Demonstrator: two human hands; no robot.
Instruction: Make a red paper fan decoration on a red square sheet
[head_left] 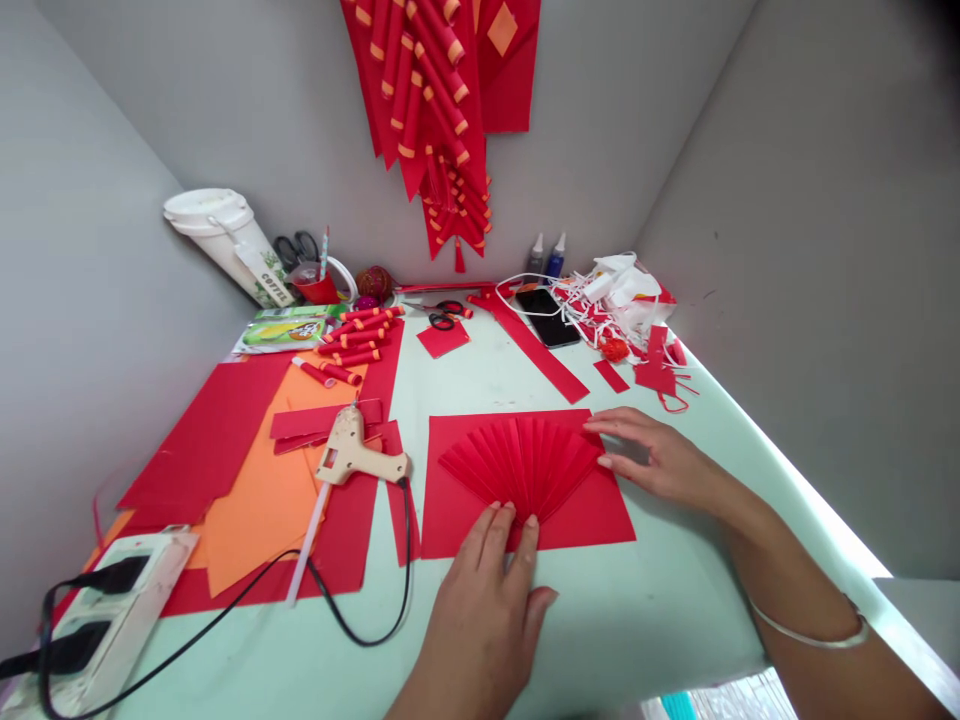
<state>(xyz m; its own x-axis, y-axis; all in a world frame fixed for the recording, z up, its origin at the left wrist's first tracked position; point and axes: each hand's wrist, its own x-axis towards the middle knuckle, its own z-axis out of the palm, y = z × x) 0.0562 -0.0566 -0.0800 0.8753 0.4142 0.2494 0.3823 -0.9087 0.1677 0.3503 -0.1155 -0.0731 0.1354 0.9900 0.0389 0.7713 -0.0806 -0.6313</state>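
A pleated red paper fan (pixel 525 450) lies spread out on a sheet of red paper (pixel 450 525) in front of me. My left hand (pixel 491 580) rests with its fingertips on the fan's narrow lower end, fingers extended and covering that point. At the sheet's upper right, my right hand (pixel 652 455) reaches in with fingers apart, its tips by the fan's right edge. Whether those tips press on the fan or only on the sheet I cannot tell. Left of the sheet lies a cream glue gun (pixel 360 455) with a glue stick in its back.
A power strip (pixel 135 590) at lower left feeds the glue gun's black cord. Orange and red paper sheets (pixel 262 500) are stacked at left beside red paper rolls (pixel 356 340). Scissors (pixel 442 320), a phone (pixel 549 318) and paper scraps (pixel 615 290) lie toward the back.
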